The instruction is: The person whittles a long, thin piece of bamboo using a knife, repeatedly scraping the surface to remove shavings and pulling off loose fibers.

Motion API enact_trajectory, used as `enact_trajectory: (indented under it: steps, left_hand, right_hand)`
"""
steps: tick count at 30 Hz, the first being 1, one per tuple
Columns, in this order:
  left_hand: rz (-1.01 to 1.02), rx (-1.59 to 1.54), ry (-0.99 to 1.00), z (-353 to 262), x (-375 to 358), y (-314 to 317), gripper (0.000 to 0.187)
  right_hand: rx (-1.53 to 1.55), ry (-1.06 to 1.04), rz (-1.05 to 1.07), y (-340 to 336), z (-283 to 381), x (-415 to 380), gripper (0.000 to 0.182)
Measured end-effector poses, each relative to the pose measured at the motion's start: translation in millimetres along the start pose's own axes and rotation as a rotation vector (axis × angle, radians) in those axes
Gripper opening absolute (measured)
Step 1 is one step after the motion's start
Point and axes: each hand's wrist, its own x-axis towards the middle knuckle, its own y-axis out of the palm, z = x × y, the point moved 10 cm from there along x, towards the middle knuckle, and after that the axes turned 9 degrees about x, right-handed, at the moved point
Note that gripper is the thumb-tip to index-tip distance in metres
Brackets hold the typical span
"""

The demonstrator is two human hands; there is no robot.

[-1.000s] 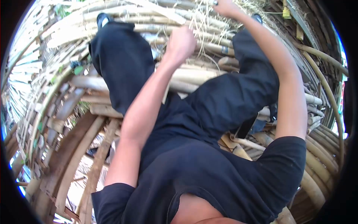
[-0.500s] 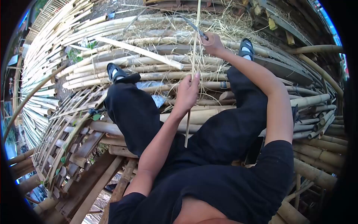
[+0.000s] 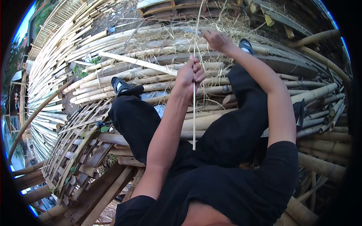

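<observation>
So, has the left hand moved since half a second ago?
Yes, the left hand has moved forward: earlier below the end of the slat, now level with it.

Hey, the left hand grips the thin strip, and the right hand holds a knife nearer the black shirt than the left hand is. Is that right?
Not quite: the head view shows the right hand holding the knife farther from the black shirt than the left hand is. The left hand does grip the thin strip.

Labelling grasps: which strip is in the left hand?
The thin strip, running lengthwise through the left hand; the wider pale strip lies to its left, unheld.
</observation>
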Motion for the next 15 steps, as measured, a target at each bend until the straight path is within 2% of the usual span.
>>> enact_trajectory:
  steps: [2, 5, 7, 8, 10, 11, 13, 14, 15]
  left_hand:
    - [-0.017, -0.023, -0.058, 5, 9, 3, 0.026]
    - [0.006, -0.019, -0.05, 6, 24, 12, 0.026]
    - [-0.016, 0.046, -0.026, 8, 32, 13, 0.026]
    - [-0.025, 0.082, -0.016, 9, 35, 14, 0.026]
    - [0.005, 0.057, -0.046, 10, 34, 15, 0.026]
    - [0.002, 0.035, -0.047, 7, 26, 18, 0.027]
    - [0.02, 0.047, -0.067, 3, 22, 14, 0.027]
    - [0.019, 0.066, -0.069, 2, 18, 7, 0.027]
    - [0.024, 0.104, -0.056, 1, 14, 2, 0.026]
  right_hand:
    - [-0.217, -0.159, 0.069, 1, 5, -11, 0.014]
    - [-0.116, 0.051, 0.18, 18, -47, -18, 0.015]
    - [-0.065, 0.03, 0.208, 17, -54, -18, 0.021]
    - [-0.247, 0.224, 0.472, 36, -71, -28, 0.041]
    - [-0.632, -0.05, 0.692, 65, -70, -44, 0.049]
    - [-0.63, -0.036, 0.699, 76, -80, -54, 0.049]
    - [-0.627, -0.19, 0.623, 97, -81, -56, 0.053]
    - [-0.313, 0.014, 0.523, 69, -61, -45, 0.041]
    - [-0.148, 0.022, 0.393, 46, -36, -32, 0.03]
